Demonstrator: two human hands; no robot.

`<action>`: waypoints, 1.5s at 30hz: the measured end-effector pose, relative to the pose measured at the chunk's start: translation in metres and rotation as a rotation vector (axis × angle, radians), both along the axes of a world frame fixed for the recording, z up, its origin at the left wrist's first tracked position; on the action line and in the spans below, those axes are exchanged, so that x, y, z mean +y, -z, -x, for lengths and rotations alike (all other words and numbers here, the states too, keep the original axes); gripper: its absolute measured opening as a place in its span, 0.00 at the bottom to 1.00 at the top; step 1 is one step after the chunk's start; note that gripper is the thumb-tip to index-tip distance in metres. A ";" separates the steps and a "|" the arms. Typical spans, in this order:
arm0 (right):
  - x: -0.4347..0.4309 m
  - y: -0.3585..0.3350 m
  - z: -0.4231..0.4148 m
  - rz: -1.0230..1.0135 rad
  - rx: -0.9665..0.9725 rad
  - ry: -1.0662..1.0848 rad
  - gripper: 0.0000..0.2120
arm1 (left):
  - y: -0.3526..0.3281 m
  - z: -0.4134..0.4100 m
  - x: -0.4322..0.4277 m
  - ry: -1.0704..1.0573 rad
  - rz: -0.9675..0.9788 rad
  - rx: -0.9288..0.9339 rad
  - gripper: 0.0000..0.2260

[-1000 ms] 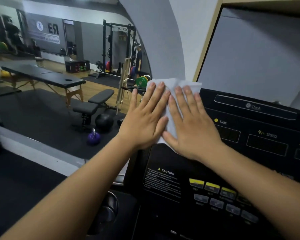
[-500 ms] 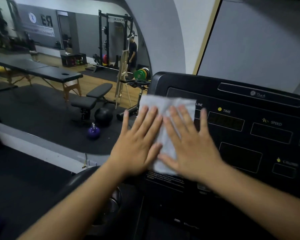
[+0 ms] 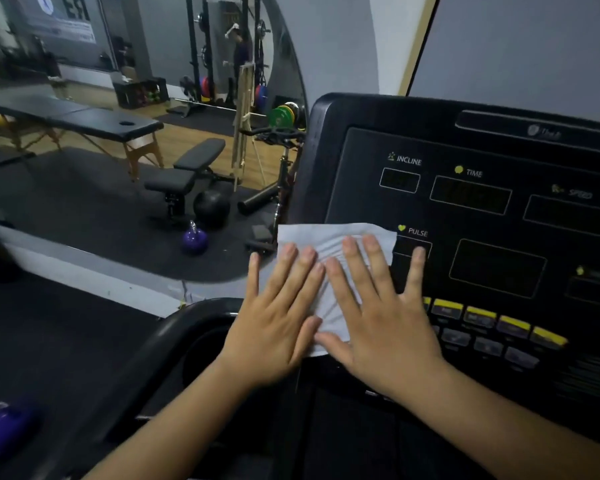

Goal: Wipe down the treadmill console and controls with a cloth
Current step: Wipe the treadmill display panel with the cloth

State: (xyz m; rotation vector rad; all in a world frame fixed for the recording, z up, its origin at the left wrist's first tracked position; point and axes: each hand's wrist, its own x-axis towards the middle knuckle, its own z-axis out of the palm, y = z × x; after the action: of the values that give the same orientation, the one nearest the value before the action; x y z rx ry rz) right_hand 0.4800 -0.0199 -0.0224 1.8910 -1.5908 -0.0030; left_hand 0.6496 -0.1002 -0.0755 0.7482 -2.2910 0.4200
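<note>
Lying flat on the lower left part of the treadmill console (image 3: 361, 133), the white cloth (image 3: 333, 244) sits under both your hands, its top edge level with the PULSE label (image 3: 417, 232). Your left hand (image 3: 278, 323) presses its left side with straight, spread fingers, at the console's left edge. Your right hand (image 3: 385, 334) presses its right side, also flat and open, the little finger resting on bare black panel. A row of yellow buttons (image 3: 478, 311) runs just right of that hand. Beyond the console, a purple kettlebell (image 3: 194, 239) stands near a black ball (image 3: 211, 207).
</note>
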 end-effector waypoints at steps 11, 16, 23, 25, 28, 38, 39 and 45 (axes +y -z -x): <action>-0.057 -0.119 0.044 0.120 0.017 0.228 0.44 | -0.142 0.055 -0.070 -0.083 0.099 -0.046 0.30; -0.025 -0.083 0.049 0.102 -0.027 0.161 0.43 | -0.108 0.060 -0.043 -0.038 0.111 -0.057 0.31; 0.033 -0.022 0.063 -0.010 -0.026 0.087 0.46 | -0.034 0.060 0.013 0.024 0.089 -0.113 0.32; 0.024 -0.038 0.074 -0.001 0.000 0.089 0.47 | -0.048 0.068 0.006 0.030 0.120 -0.132 0.32; 0.003 -0.078 0.096 0.055 0.008 0.143 0.48 | -0.092 0.089 -0.014 0.008 0.148 -0.132 0.32; 0.023 -0.080 0.118 0.075 -0.017 0.179 0.46 | -0.099 0.117 -0.001 0.058 0.139 -0.117 0.32; 0.035 -0.064 0.117 0.059 -0.026 0.160 0.46 | -0.083 0.115 0.011 0.083 0.133 -0.122 0.33; 0.045 -0.067 0.140 0.045 -0.008 0.155 0.47 | -0.091 0.134 0.015 0.072 0.189 -0.172 0.35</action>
State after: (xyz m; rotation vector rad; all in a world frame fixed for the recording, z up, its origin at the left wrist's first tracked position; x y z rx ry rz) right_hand 0.3396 0.0249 0.0446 1.7317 -1.7252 -0.0257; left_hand 0.5152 -0.0856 0.0153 0.5525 -2.3869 0.6803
